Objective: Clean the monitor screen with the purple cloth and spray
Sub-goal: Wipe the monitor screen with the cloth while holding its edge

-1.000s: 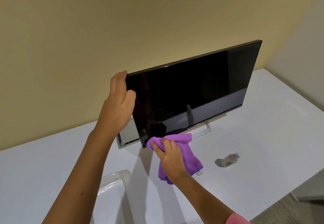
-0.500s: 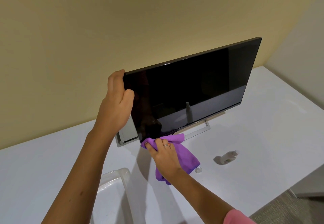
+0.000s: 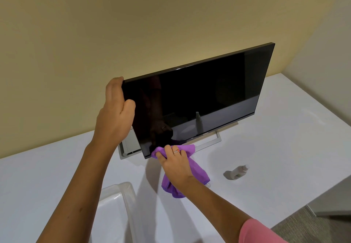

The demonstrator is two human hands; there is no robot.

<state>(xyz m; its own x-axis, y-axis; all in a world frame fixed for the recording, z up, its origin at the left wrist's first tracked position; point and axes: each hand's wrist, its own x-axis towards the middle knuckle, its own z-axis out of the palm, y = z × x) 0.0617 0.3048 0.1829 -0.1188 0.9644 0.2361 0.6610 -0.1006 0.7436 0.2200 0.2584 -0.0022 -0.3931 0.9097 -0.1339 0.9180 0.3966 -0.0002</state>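
A big white tabletop (image 3: 266, 147) stands against a plain yellow wall (image 3: 133, 24), and a bit of grey carpet (image 3: 313, 229) shows at the near right.

There is one monitor (image 3: 199, 98) on the tabletop. Its screen is black and off, and it sits on a silver frame stand (image 3: 218, 139). There is one purple cloth (image 3: 187, 172), one small white spray bottle (image 3: 238, 172) and one clear plastic tub (image 3: 117, 204).

The left hand (image 3: 115, 111) holds the top left corner of the monitor, with fingers behind the edge and the thumb on the front. The right hand (image 3: 174, 164) grips the purple cloth in a bunch and presses it on the bottom left edge of the screen. The rest of the cloth hangs down under the wrist.

The spray bottle lies on its side on the tabletop, to the right of the cloth and well apart from it. The tub sits at the near edge. I cannot tell what is in it.
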